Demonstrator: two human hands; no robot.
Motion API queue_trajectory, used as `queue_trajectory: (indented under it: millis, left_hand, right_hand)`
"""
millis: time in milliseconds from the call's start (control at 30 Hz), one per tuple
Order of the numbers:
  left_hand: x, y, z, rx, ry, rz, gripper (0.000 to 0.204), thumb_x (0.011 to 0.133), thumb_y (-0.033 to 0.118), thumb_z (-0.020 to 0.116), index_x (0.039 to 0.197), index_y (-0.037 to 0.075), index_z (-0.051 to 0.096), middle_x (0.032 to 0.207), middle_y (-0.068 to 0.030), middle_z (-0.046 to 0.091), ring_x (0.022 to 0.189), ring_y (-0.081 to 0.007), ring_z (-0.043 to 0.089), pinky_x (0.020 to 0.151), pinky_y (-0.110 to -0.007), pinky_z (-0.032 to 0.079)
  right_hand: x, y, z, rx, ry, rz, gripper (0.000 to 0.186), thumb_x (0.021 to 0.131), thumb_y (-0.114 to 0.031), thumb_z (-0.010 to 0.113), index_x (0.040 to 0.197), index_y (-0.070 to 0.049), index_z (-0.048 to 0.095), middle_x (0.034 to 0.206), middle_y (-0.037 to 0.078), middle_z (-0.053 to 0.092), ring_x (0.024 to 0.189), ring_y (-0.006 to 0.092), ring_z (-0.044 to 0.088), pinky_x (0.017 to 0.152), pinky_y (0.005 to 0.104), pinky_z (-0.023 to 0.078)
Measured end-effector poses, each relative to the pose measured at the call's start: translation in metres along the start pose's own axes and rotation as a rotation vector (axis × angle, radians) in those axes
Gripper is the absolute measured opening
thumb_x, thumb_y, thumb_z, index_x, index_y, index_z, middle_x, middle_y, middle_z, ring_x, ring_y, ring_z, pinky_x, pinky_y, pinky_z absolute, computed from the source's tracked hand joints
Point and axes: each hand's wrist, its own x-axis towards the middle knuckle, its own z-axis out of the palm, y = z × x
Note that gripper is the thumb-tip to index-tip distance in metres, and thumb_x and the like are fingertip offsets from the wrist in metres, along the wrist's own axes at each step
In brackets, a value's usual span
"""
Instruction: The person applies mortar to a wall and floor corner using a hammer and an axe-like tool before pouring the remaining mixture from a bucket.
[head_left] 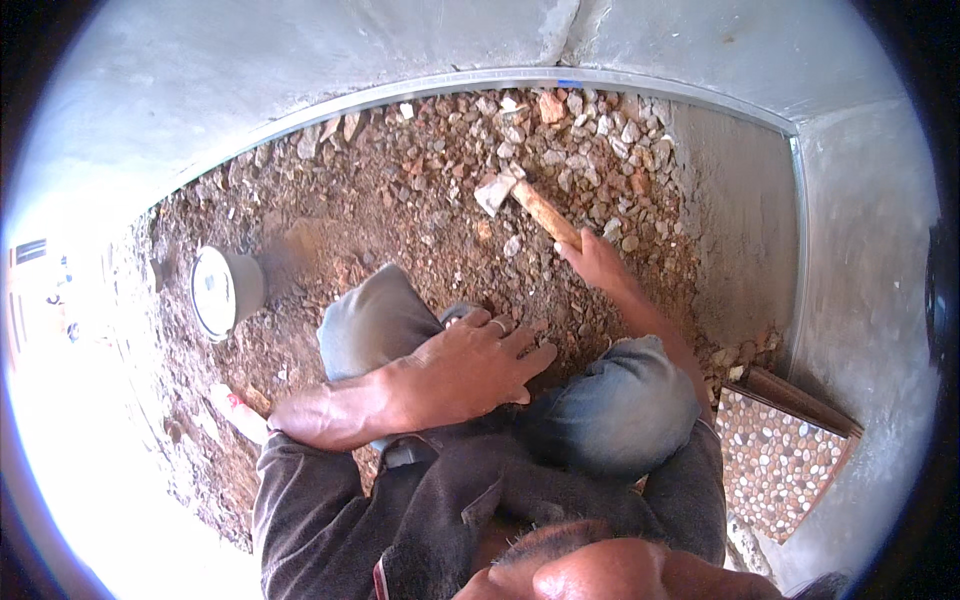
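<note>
My right hand (600, 262) is wrapped round the wooden handle of a hammer (543, 212). Its pale, dusty metal head has one broad flared end and rests on or just above the stones; I cannot tell which. Broken stones and gravel (575, 150) lie around the head, with brown soil (330, 200) to the left. Between my bent knees, my left hand (480, 358) is held palm down with its fingers spread, a ring on one of them. It holds nothing.
A white bucket (243, 285) stands on the soil at the left. Grey cement (745, 220) covers the strip at the right. Pebble-patterned tiles (775, 455) lean at the lower right. A metal edging (440, 82) runs along the grey wall (300, 60).
</note>
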Motion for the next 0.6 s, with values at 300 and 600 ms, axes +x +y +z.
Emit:
queue_trajectory:
  millis: [300,600]
  left_hand:
    - [0.002,-0.001,-0.002,-0.115,0.014,0.054,0.051,0.076,0.037,0.061,0.116,0.008,0.048,0.102,-0.0095,0.056,0.09,-0.0249,0.059,0.078,-0.035,0.045]
    - [-0.011,-0.003,0.002,-0.061,-0.036,0.009,0.053,0.076,0.037,0.06,0.118,0.007,0.048,0.105,-0.0115,0.056,0.092,-0.0263,0.059,0.08,-0.036,0.045]
  right_hand:
    - [-0.043,-0.001,-0.028,0.101,0.238,-0.019,0.059,0.083,-0.048,0.054,0.105,0.005,0.045,0.082,0.029,0.058,0.079,0.0445,0.059,0.065,0.0488,0.047]
    - [-0.046,-0.069,-0.062,0.219,0.175,-0.068,0.055,0.082,-0.048,0.055,0.096,0.003,0.046,0.082,0.029,0.058,0.079,0.0451,0.058,0.066,0.0501,0.046]
